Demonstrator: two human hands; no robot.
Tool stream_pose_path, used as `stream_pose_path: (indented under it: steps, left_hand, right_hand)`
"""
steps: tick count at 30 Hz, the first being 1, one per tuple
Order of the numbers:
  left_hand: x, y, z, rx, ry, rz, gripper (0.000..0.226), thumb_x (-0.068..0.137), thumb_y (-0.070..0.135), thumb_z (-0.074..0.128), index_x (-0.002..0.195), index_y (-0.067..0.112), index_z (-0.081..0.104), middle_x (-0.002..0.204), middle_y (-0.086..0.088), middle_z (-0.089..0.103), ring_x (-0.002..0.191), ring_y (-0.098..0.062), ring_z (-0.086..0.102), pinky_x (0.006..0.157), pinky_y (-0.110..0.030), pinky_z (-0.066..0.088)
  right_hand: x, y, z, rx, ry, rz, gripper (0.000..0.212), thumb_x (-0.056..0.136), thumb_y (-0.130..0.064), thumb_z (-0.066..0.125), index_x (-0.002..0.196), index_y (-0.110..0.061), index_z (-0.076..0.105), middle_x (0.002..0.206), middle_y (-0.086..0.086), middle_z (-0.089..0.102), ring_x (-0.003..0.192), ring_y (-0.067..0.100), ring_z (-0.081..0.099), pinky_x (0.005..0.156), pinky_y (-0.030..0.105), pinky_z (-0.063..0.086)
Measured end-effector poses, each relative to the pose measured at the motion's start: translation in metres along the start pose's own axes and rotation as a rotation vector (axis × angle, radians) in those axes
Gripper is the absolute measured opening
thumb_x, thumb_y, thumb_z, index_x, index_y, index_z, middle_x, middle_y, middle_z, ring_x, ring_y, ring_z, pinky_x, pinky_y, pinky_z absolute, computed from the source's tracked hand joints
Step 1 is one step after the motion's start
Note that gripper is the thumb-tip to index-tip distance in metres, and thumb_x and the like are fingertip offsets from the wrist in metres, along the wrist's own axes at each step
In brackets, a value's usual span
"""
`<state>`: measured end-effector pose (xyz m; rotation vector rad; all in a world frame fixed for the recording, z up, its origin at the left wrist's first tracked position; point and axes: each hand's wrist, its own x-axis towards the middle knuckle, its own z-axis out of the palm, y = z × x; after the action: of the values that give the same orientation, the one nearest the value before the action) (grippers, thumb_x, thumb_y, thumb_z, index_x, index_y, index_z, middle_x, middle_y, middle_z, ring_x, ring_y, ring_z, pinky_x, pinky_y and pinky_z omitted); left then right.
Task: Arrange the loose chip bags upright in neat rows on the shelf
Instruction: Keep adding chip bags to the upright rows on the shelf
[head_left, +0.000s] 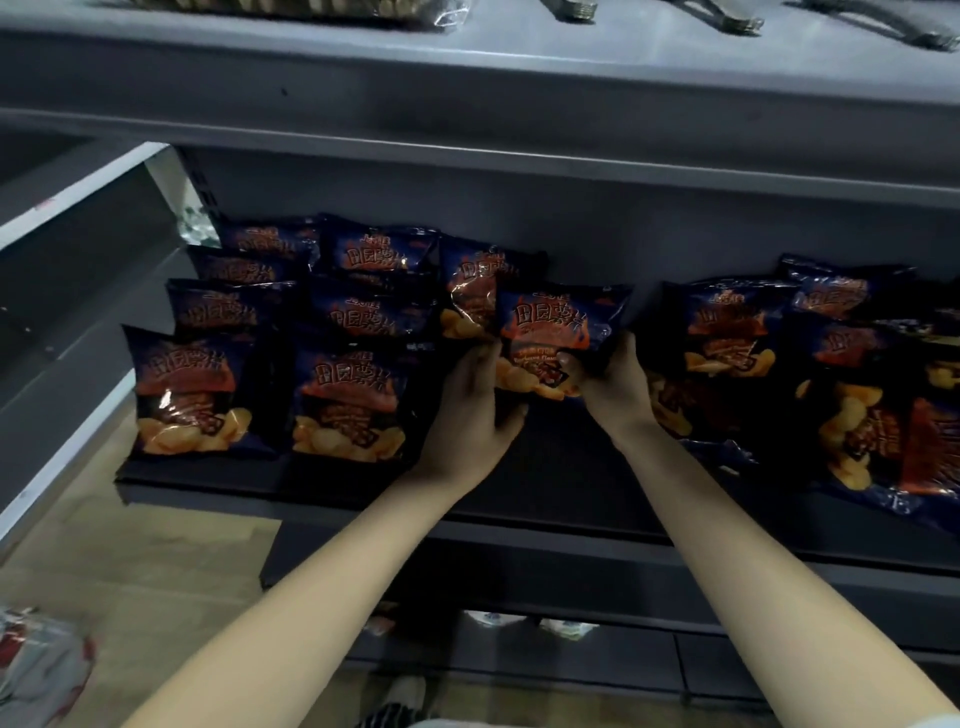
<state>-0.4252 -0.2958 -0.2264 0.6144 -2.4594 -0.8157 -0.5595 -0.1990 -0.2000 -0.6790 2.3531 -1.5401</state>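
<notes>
Now both hands, left hand (470, 410) and right hand (615, 384), grip an upright, glossy dark-blue chip bag (556, 332).

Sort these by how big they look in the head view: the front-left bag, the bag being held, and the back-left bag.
1. front-left bag, nearest the camera.
2. held bag, almost alike, partly covered by the left hand and right hand.
3. back-left bag, farthest, mostly hidden behind others.

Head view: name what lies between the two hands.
One chip bag, gripped at its lower sides by the left hand and right hand, seen in the head view.
</notes>
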Motion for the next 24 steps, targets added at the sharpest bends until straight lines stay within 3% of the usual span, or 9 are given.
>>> stream_pose_path:
  steps: [3,6,8,11,19,24]
  left_hand:
    - [-0.018,-0.004,0.007,0.211,-0.051,0.178,0.058,0.089,0.037,0.050,0.140,0.015,0.036,0.143,-0.013,0.037,0.130,-0.030,0.037,0.104,-0.038,0.036]
    - [-0.027,-0.015,0.015,0.342,-0.173,0.216,0.052,0.089,0.042,0.035,0.132,0.015,0.047,0.139,-0.012,0.041,0.126,-0.030,0.043,0.101,-0.042,0.040]
    - [-0.030,-0.019,0.017,0.322,-0.252,0.214,0.055,0.089,0.044,0.028,0.132,0.015,0.048,0.143,-0.011,0.038,0.132,-0.030,0.036,0.107,-0.043,0.034]
    - [-0.032,-0.021,0.015,0.286,-0.331,0.180,0.064,0.087,0.049,0.015,0.138,0.019,0.041,0.150,-0.006,0.027,0.139,-0.026,0.020,0.115,-0.039,0.017]
    - [-0.032,-0.023,0.016,0.299,-0.369,0.154,0.061,0.089,0.046,0.016,0.138,0.018,0.040,0.149,-0.005,0.030,0.138,-0.027,0.020,0.114,-0.038,0.012]
    - [-0.033,-0.024,0.016,0.280,-0.369,0.159,0.058,0.090,0.044,0.019,0.138,0.017,0.040,0.148,-0.006,0.031,0.139,-0.028,0.020,0.115,-0.040,0.011]
  right_hand:
    - [0.009,0.003,0.013,0.003,-0.053,0.021,0.052,0.086,-0.022,0.067,0.126,-0.008,0.037,0.128,0.008,0.055,0.118,0.024,0.053,0.091,0.033,0.045]
    - [0.015,0.006,0.030,0.015,-0.085,0.035,0.053,0.085,-0.024,0.068,0.128,-0.010,0.039,0.126,0.007,0.056,0.115,0.022,0.054,0.093,0.036,0.045]
    - [0.017,0.007,0.041,0.021,-0.085,0.036,0.055,0.085,-0.023,0.068,0.130,-0.011,0.039,0.127,0.007,0.056,0.115,0.022,0.053,0.091,0.032,0.043]
    - [0.022,0.006,0.053,0.044,-0.082,0.058,0.054,0.084,-0.023,0.069,0.130,-0.014,0.041,0.127,0.006,0.057,0.118,0.023,0.054,0.097,0.037,0.045]
    - [0.036,0.005,0.069,0.089,-0.103,0.092,0.055,0.087,-0.018,0.065,0.136,-0.020,0.039,0.127,0.001,0.057,0.118,0.018,0.054,0.098,0.034,0.045]
    - [0.039,0.002,0.076,0.124,-0.117,0.090,0.076,0.086,-0.013,0.063,0.147,-0.030,0.021,0.135,-0.005,0.053,0.123,0.014,0.049,0.104,0.037,0.042]
